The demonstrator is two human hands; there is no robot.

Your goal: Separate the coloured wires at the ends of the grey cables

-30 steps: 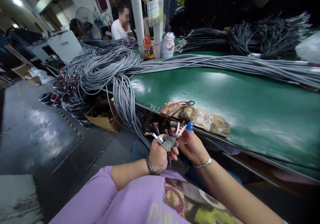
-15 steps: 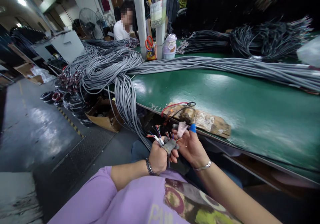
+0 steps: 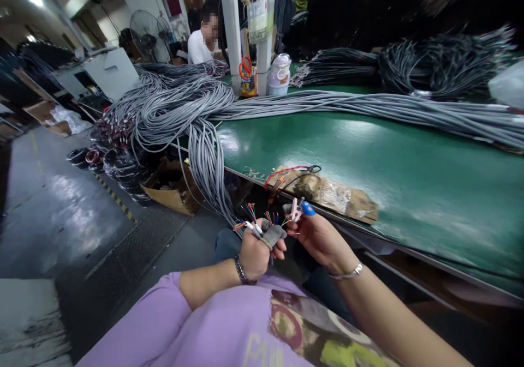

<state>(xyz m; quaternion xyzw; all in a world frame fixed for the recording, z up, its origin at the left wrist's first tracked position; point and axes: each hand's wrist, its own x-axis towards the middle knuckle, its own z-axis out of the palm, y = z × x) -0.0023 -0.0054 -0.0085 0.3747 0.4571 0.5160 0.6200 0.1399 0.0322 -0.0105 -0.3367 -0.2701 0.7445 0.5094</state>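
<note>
Cables [image 3: 254,229], coloured wires bared at the ends: gripped in the curled fingers of the left hand [image 3: 257,250], just off the near edge of the green surface [image 3: 426,165]. Clip [image 3: 294,212], pale pink: pinched by the fingers of the right hand [image 3: 319,241], beside the wires. Board [image 3: 361,207], brown: laid along the near edge. Cable bundle [image 3: 207,162], grey: draped over the left end. Container [image 3: 279,77], lilac: placed at the far side.

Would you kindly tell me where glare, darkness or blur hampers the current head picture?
In the head view, glare whitens patches of the green tabletop and grey floor; in the head view, the upper-right background is nearly black, its detail lost; in the head view, the thin coloured wires are too soft to count.
</note>
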